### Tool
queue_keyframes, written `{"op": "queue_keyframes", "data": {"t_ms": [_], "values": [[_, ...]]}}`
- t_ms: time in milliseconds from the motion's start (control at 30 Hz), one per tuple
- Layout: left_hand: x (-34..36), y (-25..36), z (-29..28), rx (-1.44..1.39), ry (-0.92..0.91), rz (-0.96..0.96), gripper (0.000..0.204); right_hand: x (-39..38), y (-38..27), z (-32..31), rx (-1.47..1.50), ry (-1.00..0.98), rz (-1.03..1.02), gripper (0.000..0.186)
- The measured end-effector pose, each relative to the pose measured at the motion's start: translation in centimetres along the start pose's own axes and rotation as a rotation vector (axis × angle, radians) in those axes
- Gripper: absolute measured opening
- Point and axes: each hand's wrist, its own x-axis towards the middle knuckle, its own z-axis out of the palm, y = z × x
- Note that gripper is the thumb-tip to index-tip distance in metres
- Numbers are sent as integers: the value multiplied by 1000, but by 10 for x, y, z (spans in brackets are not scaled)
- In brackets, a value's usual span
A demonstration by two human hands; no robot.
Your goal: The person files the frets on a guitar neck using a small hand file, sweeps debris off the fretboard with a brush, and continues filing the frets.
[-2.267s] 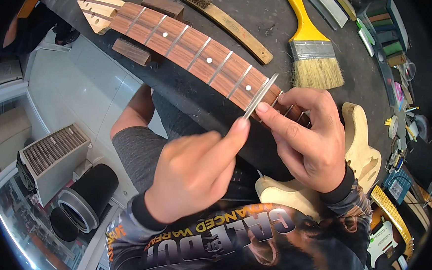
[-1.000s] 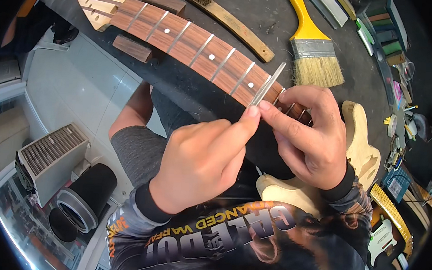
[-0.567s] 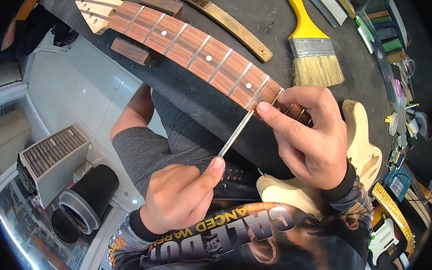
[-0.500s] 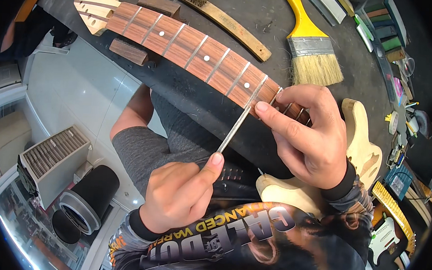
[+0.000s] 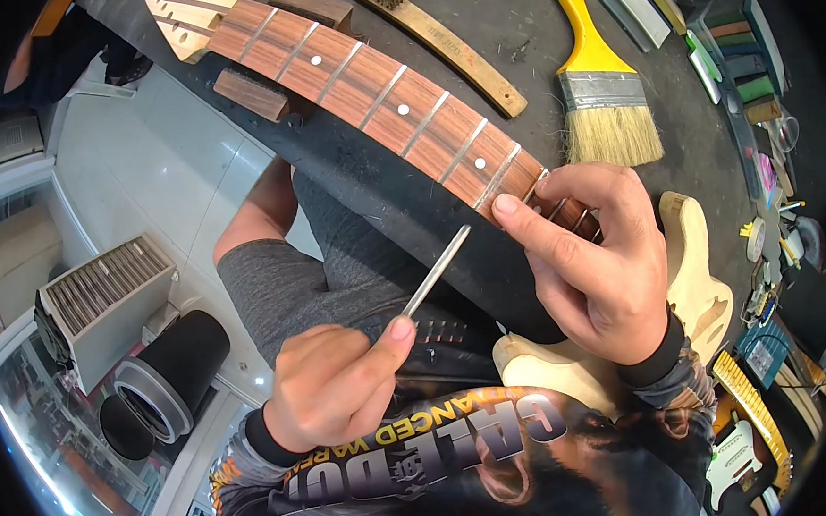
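Observation:
A guitar neck [image 5: 360, 86] with a dark reddish wooden fingerboard, metal frets and white dots runs from the pale headstock [image 5: 188, 14] at the upper left down to my right hand [image 5: 602, 255]. That hand grips the neck, thumb on its near edge and forefinger over the fingerboard; its other fingers curl beneath. My left hand [image 5: 334, 381] is closed round a slim metal file [image 5: 439, 271], forefinger laid along it. The file's tip is free, a little short of the neck's near edge. The file's rear end is hidden in my left hand.
Wooden blocks [image 5: 251, 94] sit by the headstock end. Beyond the neck lie a wire brush [image 5: 431, 38] and a wide yellow-handled paintbrush [image 5: 613, 109]. A pale guitar body [image 5: 687, 265] is behind my right wrist. Small tools clutter the far right; a black bin [image 5: 175, 366] stands lower left.
The file has come off the fret and drawn back toward me, with my left hand moving slightly down and left. My right hand keeps its grip on the neck.

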Motion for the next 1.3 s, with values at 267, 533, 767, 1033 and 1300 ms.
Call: {"op": "queue_keyframes", "data": {"t_ms": [267, 533, 767, 1033, 1300], "values": [[14, -11, 7, 39, -32, 27, 62, 0, -1, 3, -6, 18, -8, 58], [39, -12, 14, 43, -91, 22, 64, -4, -1, 0, -17, 11, 39, 59], [8, -4, 2, 11, -21, 32, 44, -1, 1, 1, -13, 20, -12, 58], [59, -17, 30, -14, 39, 48, 47, 0, -1, 3, -5, 14, -18, 58], [-2, -3, 0, 14, 9, 13, 46, 2, 0, 2, 11, 9, -18, 58]]}}
